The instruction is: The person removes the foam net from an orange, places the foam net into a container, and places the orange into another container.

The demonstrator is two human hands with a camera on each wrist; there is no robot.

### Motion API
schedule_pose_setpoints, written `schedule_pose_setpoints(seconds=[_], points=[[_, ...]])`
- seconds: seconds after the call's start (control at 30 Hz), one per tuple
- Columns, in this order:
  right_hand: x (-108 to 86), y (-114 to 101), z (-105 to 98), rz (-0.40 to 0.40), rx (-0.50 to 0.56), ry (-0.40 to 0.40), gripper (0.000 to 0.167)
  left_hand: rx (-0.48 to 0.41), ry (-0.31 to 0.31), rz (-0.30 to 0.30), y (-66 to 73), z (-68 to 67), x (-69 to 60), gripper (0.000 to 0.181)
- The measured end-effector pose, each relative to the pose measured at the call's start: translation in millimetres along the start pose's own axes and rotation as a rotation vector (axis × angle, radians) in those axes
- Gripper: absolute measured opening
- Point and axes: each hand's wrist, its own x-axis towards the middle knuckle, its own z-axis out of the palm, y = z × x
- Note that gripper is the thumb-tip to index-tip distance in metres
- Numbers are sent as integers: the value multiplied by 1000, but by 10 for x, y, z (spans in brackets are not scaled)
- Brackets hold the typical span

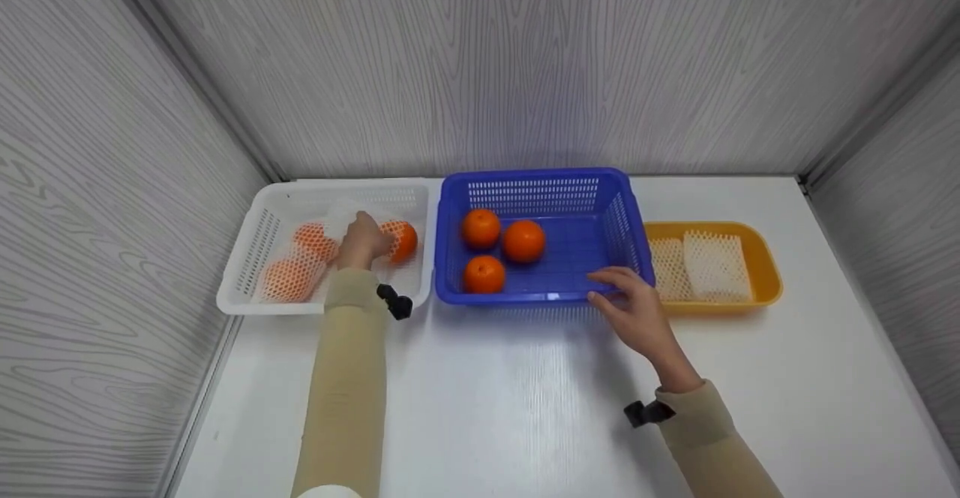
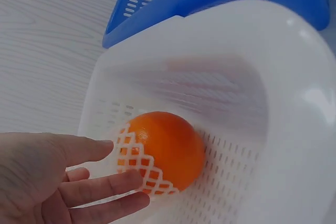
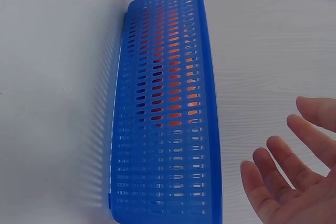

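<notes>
My left hand [image 1: 365, 241] is inside the white basket [image 1: 289, 308], beside an orange [image 2: 173, 148] partly covered by a white foam net sleeve [image 2: 137, 162]. In the left wrist view its thumb and fingers are extended and spread around the netted side; whether they touch the net is hard to tell. Two more oranges in foam nets, one farther back [image 1: 313, 237] and one nearer [image 1: 287, 280], lie left of that hand. My right hand [image 1: 637, 310], fingers spread and holding nothing, hovers by the front right corner of the blue basket [image 1: 525, 298].
Three bare oranges, at the back [image 1: 480, 228], middle [image 1: 524, 241] and front [image 1: 484, 274], sit in the blue basket's left half. To the right, a yellow tray [image 1: 769, 284] holds flat foam nets [image 1: 716, 267]. Grey wood-grain panels [image 1: 525, 70] enclose the white table [image 1: 510, 408].
</notes>
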Motion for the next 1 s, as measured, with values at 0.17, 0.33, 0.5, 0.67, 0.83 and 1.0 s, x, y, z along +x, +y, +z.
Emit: schedule_pose_setpoints(seconds=[0.17, 0.33, 0.5, 0.67, 0.83, 1.0], points=[[-1, -5, -11, 2, 3, -16, 25, 88, -41, 45, 10, 42, 22, 47], [-4, -7, -18, 4, -4, -12, 24, 218, 51, 103, 57, 70, 43, 15], [-5, 3, -14, 9, -4, -20, 23, 457, 174, 239, 104, 101, 54, 11], [-8, 19, -21, 4, -7, -17, 23, 497, 156, 296, 145, 132, 68, 4], [-6, 19, -29, -2, 4, -17, 22, 408, 58, 316, 166, 150, 80, 36], [-4, 15, -38, 15, 10, -21, 23, 400, -11, 296, 188, 155, 74, 70]])
